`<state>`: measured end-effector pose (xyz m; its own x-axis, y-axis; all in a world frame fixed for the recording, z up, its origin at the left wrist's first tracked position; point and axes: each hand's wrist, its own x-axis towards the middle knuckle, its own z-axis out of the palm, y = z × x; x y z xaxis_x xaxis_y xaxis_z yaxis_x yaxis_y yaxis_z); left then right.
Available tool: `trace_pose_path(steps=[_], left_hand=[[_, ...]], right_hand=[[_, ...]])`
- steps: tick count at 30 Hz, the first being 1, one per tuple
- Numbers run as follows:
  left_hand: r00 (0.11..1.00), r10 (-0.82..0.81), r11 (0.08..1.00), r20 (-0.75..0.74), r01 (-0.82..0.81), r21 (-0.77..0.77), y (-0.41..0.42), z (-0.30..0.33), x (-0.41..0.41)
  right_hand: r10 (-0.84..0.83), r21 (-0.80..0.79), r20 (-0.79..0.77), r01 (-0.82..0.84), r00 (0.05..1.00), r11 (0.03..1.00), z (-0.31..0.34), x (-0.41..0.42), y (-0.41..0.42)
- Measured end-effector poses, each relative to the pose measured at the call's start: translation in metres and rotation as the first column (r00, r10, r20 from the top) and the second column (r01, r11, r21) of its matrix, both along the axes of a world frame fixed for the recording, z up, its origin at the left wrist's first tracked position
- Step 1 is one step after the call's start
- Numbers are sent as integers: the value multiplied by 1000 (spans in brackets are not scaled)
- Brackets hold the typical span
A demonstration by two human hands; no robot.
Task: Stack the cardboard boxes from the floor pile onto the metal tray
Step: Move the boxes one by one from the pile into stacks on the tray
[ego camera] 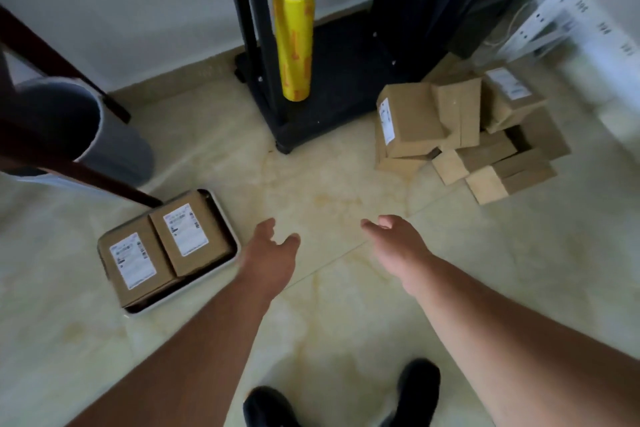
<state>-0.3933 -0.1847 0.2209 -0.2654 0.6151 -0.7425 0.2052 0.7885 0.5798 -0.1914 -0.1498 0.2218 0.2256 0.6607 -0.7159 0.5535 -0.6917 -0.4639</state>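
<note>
Head view: a person reaches both bare arms out over a pale tiled floor. The left hand and right hand are empty, fingers loosely spread, touching nothing. At lower left, a metal tray on the floor holds two labelled boxes side by side, touching. At right, well apart from the tray, the pile of cardboard boxes lies jumbled beside a black stand, where a yellow roll stands upright. Two dark shoes show below.
</note>
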Motion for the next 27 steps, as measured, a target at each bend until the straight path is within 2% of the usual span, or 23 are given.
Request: trace_pose_path(steps=[5,15,27], left_hand=[[1000,-28,1000,-7,28,-8,16,10,71],[998,-56,998,27,55,33,57,40,191],[989,-60,998,132,62,-6,119,17,203]], right_hand=[[-60,8,-15,60,998,998,7,76,8],[-60,29,18,59,998,998,35,201,48],[-95,2,76,95,993,995,15,209,108]])
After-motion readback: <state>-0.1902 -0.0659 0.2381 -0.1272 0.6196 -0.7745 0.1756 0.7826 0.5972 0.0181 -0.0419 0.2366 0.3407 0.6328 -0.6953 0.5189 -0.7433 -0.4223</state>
